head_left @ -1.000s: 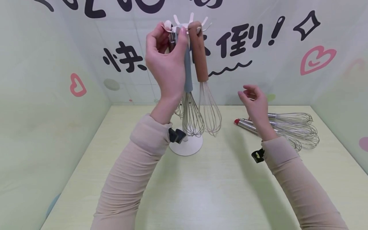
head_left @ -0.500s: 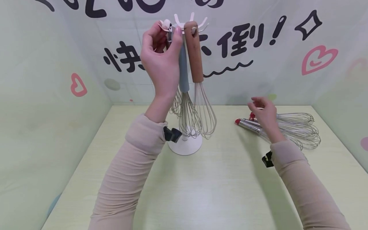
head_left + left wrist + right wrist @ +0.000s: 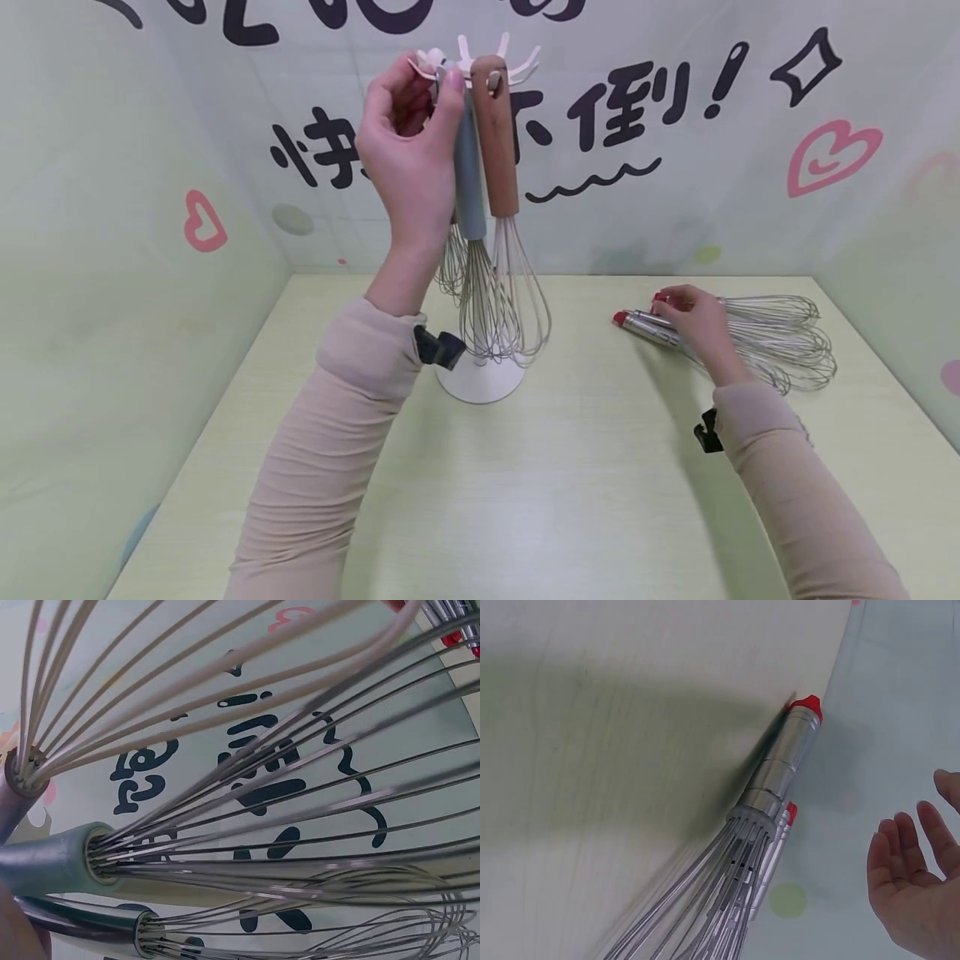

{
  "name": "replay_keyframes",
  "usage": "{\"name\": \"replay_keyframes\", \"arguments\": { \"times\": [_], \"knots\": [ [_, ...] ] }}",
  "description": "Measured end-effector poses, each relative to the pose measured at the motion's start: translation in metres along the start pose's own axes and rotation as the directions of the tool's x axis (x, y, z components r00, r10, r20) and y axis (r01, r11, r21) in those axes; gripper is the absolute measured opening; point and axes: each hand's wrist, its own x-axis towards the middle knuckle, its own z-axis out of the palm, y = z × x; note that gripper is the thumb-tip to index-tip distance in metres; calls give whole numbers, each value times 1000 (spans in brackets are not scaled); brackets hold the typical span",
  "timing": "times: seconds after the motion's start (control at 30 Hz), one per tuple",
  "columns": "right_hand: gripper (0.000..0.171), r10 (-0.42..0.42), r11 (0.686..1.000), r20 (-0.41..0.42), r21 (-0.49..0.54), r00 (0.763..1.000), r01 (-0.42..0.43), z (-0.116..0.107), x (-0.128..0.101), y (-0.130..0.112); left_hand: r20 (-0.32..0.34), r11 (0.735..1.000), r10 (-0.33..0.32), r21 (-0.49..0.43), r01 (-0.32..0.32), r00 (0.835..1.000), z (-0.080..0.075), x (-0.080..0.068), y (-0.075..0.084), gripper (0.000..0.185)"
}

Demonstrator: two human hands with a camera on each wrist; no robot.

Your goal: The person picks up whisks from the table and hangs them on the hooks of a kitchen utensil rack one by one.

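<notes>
I've got left hand [image 3: 412,162] pinching the rack [image 3: 474,388], right hand [image 3: 701,325] relaxed, empty by red-tipped whisks [image 3: 654,331] toward bench's [image 3: 585,475] back-right corner. Overlapping wires [image 3: 813,340] could drag neighbours tbh.

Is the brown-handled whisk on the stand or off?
On: the whisk hangs, a hook of the white stand showing through its handle.
</notes>
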Motion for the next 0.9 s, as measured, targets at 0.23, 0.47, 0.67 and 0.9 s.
{"name": "replay_keyframes", "arguments": {
  "times": [0.23,0.47,0.67,0.9],
  "knots": [
    [47,-1,1000,59,-16,998,2,3,-1,11,15,999,41,-9,-40,999,-2,5,-7,36],
    [46,0,998,73,-63,997,4,3,-2,19,22,1000,13,17,-13,1000,-6,10,-7,35],
    [42,-62,993,71,-96,996,69,3,-2,27,44,1000,0,19,-1,999,-10,19,-11,37],
    [41,-66,986,60,-148,996,75,6,-2,35,87,999,-20,28,18,996,-15,23,-12,38]
  ]
}}
